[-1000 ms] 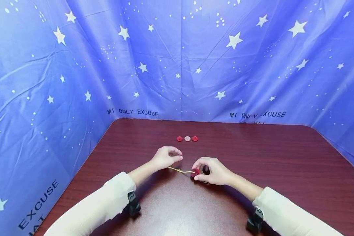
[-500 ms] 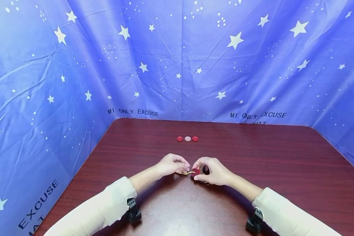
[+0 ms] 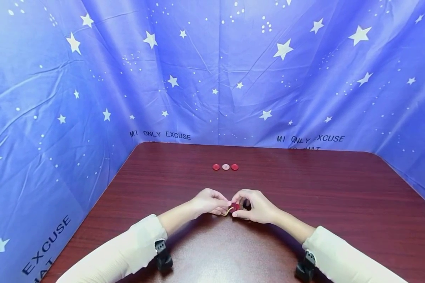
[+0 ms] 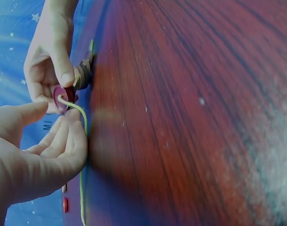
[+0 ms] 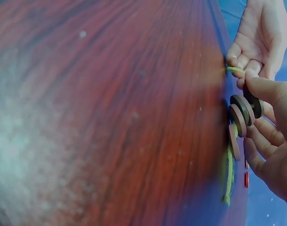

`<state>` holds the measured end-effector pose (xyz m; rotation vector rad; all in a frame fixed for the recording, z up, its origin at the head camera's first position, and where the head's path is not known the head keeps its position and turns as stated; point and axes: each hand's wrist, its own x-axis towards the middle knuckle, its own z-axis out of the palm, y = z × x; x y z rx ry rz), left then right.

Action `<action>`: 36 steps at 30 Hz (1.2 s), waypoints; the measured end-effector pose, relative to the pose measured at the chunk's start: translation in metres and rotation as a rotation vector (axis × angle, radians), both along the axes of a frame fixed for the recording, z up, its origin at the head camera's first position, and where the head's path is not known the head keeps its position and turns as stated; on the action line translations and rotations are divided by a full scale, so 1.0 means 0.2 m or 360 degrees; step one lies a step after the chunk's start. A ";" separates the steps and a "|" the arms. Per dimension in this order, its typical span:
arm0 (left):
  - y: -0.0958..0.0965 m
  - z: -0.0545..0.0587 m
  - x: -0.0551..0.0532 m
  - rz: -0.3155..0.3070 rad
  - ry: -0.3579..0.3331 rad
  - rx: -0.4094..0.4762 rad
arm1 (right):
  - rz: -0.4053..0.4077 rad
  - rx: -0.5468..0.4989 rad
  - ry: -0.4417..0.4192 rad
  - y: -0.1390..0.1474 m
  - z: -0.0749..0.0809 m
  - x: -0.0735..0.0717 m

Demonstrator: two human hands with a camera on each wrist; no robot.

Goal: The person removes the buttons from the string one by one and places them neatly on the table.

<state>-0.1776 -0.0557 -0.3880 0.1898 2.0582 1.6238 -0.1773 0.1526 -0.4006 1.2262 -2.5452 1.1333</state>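
My right hand (image 3: 256,206) pinches a dark red button (image 4: 61,99) between thumb and fingers. A yellow cord (image 4: 83,122) passes through its hole. Several brown buttons (image 5: 238,117) are strung behind it on the same cord, whose tail (image 5: 228,183) hangs down at the far end. Close against the red button's face, my left hand (image 3: 210,202) has its fingertips near the button's lower edge, beside the cord. Its thumb stands apart from the fingers in the left wrist view. Whether those fingertips touch the button cannot be told.
Farther back on the dark red wooden table (image 3: 304,184), two red buttons (image 3: 216,167) and a pale pink button (image 3: 226,167) lie in a row. A blue star-patterned curtain (image 3: 216,59) surrounds the table's back and sides.
My left hand has moved right and slightly nearer, from above the cord to beside the red button. The visible cord between the hands now bends downward. My right hand keeps its place.
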 end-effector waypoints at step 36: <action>-0.04 0.01 0.01 0.0166 0.0050 -0.0005 | -0.0067 -0.0012 -0.0034 0.01 0.00 0.01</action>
